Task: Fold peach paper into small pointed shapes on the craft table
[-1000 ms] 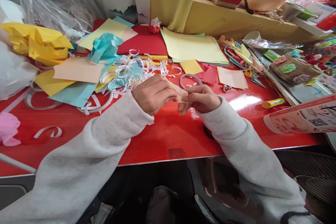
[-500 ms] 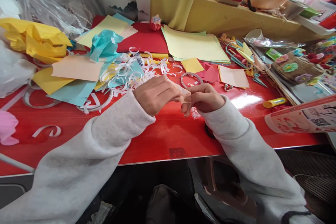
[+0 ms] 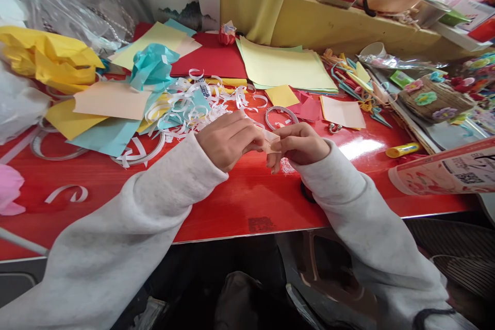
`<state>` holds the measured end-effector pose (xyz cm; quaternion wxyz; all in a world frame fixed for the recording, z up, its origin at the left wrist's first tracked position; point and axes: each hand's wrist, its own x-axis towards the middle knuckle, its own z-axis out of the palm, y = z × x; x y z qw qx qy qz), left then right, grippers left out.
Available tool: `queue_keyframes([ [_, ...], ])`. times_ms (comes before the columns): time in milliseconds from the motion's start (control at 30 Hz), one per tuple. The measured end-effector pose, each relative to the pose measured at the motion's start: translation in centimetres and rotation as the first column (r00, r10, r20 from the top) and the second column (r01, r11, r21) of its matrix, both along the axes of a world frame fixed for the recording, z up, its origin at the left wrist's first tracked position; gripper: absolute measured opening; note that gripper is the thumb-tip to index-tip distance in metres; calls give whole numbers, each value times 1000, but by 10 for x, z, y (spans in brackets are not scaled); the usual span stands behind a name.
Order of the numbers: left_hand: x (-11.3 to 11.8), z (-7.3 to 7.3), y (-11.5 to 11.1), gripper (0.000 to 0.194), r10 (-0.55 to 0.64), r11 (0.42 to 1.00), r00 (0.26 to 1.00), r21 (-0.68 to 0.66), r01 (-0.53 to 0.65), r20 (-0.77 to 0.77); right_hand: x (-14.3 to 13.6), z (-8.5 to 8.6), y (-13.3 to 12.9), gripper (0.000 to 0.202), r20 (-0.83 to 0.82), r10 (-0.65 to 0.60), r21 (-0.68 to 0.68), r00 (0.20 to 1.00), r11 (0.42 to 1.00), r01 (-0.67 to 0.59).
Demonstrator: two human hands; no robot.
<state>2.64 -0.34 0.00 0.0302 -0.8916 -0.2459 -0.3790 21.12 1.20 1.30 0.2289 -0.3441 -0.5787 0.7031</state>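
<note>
Between my two hands is a small piece of peach paper point(image 3: 272, 140), folded, with a pointed flap showing. My left hand point(image 3: 231, 140) is closed on its left side, the fingertips pinching the paper. On the other side my right hand point(image 3: 299, 143) grips it between thumb and fingers, some fingers curled below. The fingers cover much of the paper, so its full shape is hidden. Both hands are just above the red table point(image 3: 240, 201). Right behind them lies a roll of tape point(image 3: 281, 109), near a yellow paper square point(image 3: 282, 96).
Curled white strips point(image 3: 193, 103) pile up left of centre, beside a crumpled teal paper point(image 3: 153, 66) and peach sheets point(image 3: 112, 99). Pale yellow sheets point(image 3: 284, 64) lie at the back. A printed cup point(image 3: 444, 169) lies at the right, near a yellow tube point(image 3: 402, 150).
The view has shifted very slightly. The fingers of both hands have moved a little on the peach paper, and its flap now looks shorter. Both hands keep their hold.
</note>
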Motion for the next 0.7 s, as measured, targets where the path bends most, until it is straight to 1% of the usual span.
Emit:
queue_keyframes([
  [200,0,-2,1,11,26,999,1000,19,-26,-2,0,-1,1,11,6,3,-16,1000,1000,-3],
  [467,0,-3,0,16,55,998,998,26,-54,-32,-1,0,1,10,30,34,-14,999,999,-33],
  [700,1,-4,-1,12,40,999,999,28,-41,23,-1,0,0,10,4,13,-20,1000,1000,-13],
])
